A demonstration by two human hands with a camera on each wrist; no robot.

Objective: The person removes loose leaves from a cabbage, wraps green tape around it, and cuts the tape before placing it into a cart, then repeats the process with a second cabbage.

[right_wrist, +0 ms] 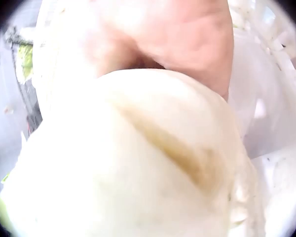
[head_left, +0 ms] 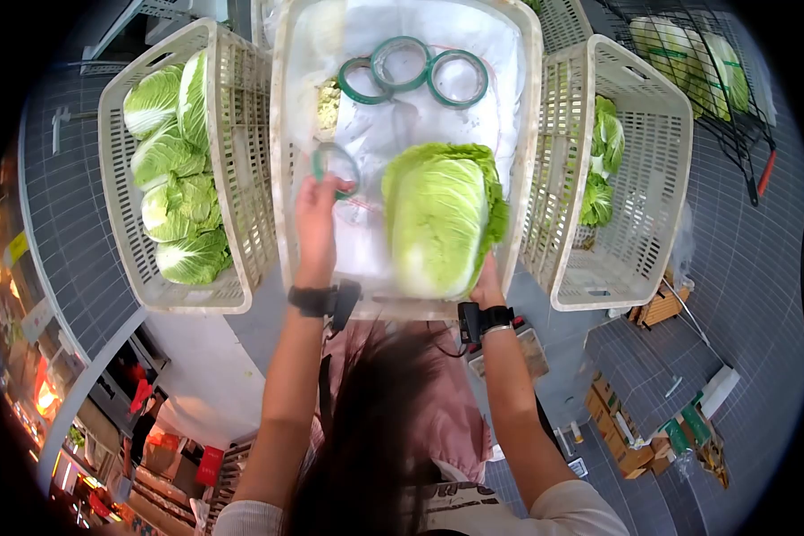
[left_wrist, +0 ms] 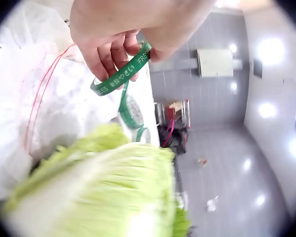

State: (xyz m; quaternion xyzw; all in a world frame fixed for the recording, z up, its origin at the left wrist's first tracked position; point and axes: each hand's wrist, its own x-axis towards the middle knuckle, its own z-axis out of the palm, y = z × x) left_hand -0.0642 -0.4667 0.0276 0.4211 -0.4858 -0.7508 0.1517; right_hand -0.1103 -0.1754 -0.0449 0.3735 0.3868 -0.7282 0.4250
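Observation:
In the left wrist view, my left hand [left_wrist: 138,24] pinches a roll of green printed tape [left_wrist: 122,76] by its rim, thumb on one side and fingers on the other. The head view has this hand [head_left: 316,223] left of a napa cabbage [head_left: 439,223], over the white-lined crate [head_left: 281,179]. My right hand [head_left: 488,284] holds the cabbage low on its right side, by the stem end. Up close in the right wrist view, the palm [right_wrist: 187,39] curves against the pale butt [right_wrist: 153,123], which has a brown streak; the fingertips are hidden.
Three more green tape rolls, one of them the right roll [head_left: 433,79], lie at the crate's far end. A left basket [head_left: 241,161] holds several cabbages [head_left: 165,147]; a right basket [head_left: 643,179] has leafy greens [head_left: 598,198]. A black wire cart [head_left: 732,134] with cabbages stands far right.

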